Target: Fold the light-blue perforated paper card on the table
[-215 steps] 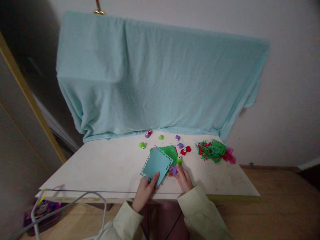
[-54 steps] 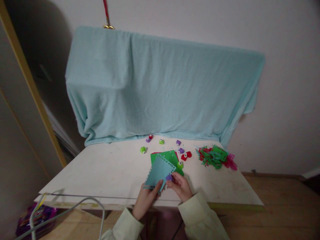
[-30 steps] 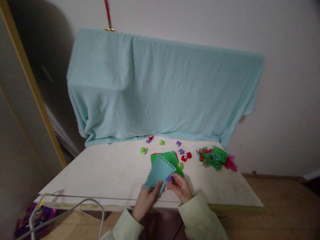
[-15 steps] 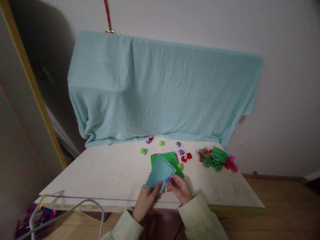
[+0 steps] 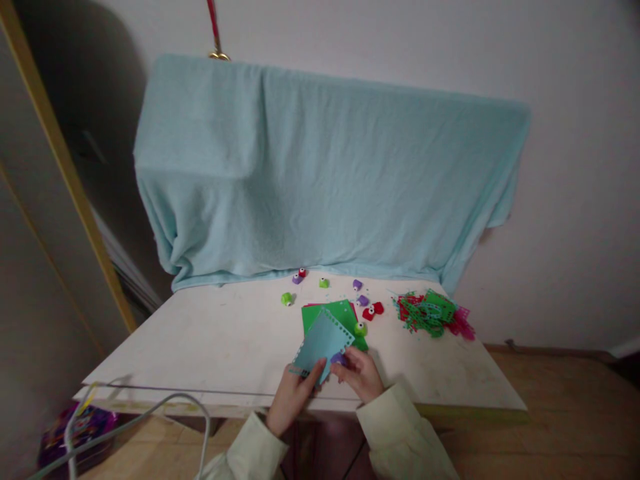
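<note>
A light blue sheet of paper with rows of small holes along its edges is tilted over the table. My left hand is closed on its lower edge, thumb on top. In my right hand is a small purple paper punch, gripped at the sheet's right edge; whether the edge sits in its slot I cannot tell. Under and behind lies a green sheet with a bit of red sheet showing. A lime green punch rests on the green sheet's right side, just beyond my right hand.
More small punches stand farther back: red ones, purple ones and green ones. Punched paper scraps are heaped at the right. A blue cloth hangs behind the white table. A grey cable loops by the front left edge.
The view has shifted slightly. My hands stay almost in place, the left on the blue sheet and the right on the purple punch at its edge.
</note>
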A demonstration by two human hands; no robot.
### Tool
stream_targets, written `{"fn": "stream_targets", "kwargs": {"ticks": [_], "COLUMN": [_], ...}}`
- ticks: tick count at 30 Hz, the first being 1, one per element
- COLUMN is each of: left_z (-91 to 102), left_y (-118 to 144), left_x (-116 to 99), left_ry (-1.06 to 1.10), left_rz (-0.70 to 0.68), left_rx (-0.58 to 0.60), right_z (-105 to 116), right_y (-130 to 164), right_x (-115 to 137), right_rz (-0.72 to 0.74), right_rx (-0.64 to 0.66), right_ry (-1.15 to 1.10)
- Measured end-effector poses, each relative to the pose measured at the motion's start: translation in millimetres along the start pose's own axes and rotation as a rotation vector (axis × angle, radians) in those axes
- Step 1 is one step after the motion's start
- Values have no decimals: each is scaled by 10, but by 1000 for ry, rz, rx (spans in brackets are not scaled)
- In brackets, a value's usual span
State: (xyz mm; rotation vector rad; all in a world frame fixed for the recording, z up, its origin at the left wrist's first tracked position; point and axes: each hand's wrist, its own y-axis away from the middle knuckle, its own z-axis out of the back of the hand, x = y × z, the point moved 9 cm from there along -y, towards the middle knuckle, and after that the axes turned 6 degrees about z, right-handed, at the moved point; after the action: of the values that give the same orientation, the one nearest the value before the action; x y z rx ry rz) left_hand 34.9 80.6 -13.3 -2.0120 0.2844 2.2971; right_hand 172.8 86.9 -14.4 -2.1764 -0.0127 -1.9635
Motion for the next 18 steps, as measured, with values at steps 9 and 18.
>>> {"fn": "stream_targets", "kwargs": {"ticks": [9,18], "left_z": [29,25], "left_y": [-4,-9], "left_x": [66,-27], "left_ry": [-89,-158], "left_rz": [4,-53], "left_rx": [-35,-11], "right_z": [34,24], "right_y": [1,4], "right_x": [37,93], "right_rz": [-18,-9], "right_rx": [-54,-58], "right_ry": [2,10]}}
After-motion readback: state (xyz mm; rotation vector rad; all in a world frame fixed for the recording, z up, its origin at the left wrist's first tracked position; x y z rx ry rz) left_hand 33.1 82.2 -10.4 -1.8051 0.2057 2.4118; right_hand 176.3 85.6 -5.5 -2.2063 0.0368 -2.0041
